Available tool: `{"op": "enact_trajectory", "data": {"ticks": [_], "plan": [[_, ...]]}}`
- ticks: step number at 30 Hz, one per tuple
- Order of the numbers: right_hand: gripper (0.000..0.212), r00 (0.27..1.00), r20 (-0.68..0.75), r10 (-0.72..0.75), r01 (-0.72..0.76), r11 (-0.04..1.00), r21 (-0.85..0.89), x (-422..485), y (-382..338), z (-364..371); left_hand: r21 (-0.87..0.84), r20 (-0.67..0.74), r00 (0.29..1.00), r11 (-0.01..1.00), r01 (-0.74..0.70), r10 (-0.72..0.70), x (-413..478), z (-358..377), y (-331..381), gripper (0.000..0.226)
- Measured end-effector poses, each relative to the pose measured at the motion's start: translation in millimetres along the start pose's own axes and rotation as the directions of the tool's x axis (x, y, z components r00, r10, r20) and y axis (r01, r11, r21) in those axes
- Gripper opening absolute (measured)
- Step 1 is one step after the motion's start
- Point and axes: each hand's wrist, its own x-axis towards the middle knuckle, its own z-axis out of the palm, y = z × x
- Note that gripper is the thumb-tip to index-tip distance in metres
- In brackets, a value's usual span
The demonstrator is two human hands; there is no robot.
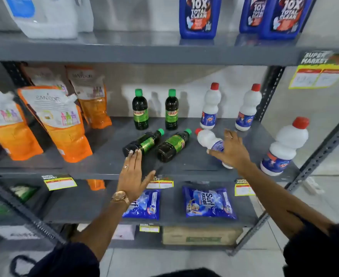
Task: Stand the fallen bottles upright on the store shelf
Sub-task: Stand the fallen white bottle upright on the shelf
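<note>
On the grey middle shelf (104,162) two dark bottles with green caps lie on their sides: one to the left (144,142), one to the right (173,145). A white bottle with a red cap (209,140) also lies flat. My left hand (132,176) is flat and open, fingertips touching the base of the left fallen dark bottle. My right hand (231,150) rests over the fallen white bottle's lower half, fingers spread, not clearly gripping. Behind stand two upright dark bottles (140,109) (171,109) and white bottles (209,106) (247,107) (284,146).
Orange refill pouches (60,124) lean at the shelf's left. Blue detergent jugs (199,17) stand on the shelf above. Blue detergent packets (208,202) lie on the shelf below, with a cardboard box (200,235) under that. A perforated metal upright (322,148) frames the right side.
</note>
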Motion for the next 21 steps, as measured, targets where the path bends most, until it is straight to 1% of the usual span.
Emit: {"op": "enact_trajectory", "data": {"ticks": [2, 3, 4, 6, 8, 10, 12, 14, 16, 18, 19, 21], "plan": [[0.099, 0.972, 0.198, 0.126, -0.135, 0.99, 0.035, 12, 0, 4, -0.01, -0.013, 1.0, 1.0, 0.0, 0.0, 3, 7, -3, 0.08], [0.097, 0.948, 0.271, 0.166, -0.185, 0.982, 0.045, 18, 3, 6, -0.002, -0.02, 1.0, 1.0, -0.011, 0.011, 3, 9, -2, 0.077], [0.095, 0.931, 0.308, 0.196, -0.216, 0.976, 0.029, 21, 4, 6, 0.001, -0.015, 1.0, 1.0, -0.008, 0.008, 4, 9, 2, 0.075], [0.088, 0.932, 0.288, 0.222, -0.221, 0.975, -0.036, 29, 9, 12, -0.023, -0.001, 1.0, 1.0, -0.014, 0.014, 8, 14, 9, 0.074], [0.074, 0.942, 0.251, 0.224, -0.221, 0.974, -0.041, 35, 13, 15, -0.066, 0.011, 1.0, 0.998, 0.004, -0.003, 9, 18, 13, 0.075], [0.063, 0.926, 0.266, 0.268, -0.289, 0.956, 0.042, 39, 17, 20, -0.046, 0.036, 0.999, 0.999, 0.001, 0.001, 11, 23, 10, 0.081], [0.066, 0.908, 0.266, 0.324, -0.376, 0.909, 0.177, 35, 21, 27, 0.017, 0.075, 0.997, 0.999, -0.036, 0.035, 11, 27, 8, 0.084], [0.072, 0.903, 0.215, 0.372, -0.424, 0.853, 0.306, 33, 26, 33, 0.078, 0.092, 0.994, 0.995, -0.062, 0.054, 12, 32, 4, 0.08], [0.068, 0.914, 0.112, 0.391, -0.401, 0.819, 0.41, 26, 29, 39, 0.108, 0.123, 0.99, 0.99, -0.087, 0.074, 11, 36, 2, 0.077], [0.06, 0.926, -0.062, 0.372, -0.291, 0.81, 0.508, 21, 26, 48, 0.125, 0.137, 0.988, 0.989, -0.084, 0.067, 10, 39, 0, 0.073], [0.06, 0.918, -0.15, 0.366, -0.226, 0.797, 0.561, 18, 20, 53, 0.123, 0.151, 0.986, 0.989, -0.084, 0.065, 11, 39, 0, 0.072], [0.07, 0.876, -0.283, 0.39, -0.101, 0.722, 0.684, 15, 6, 61, 0.124, 0.163, 0.984, 0.988, -0.091, 0.07, 12, 40, -1, 0.072]]}}
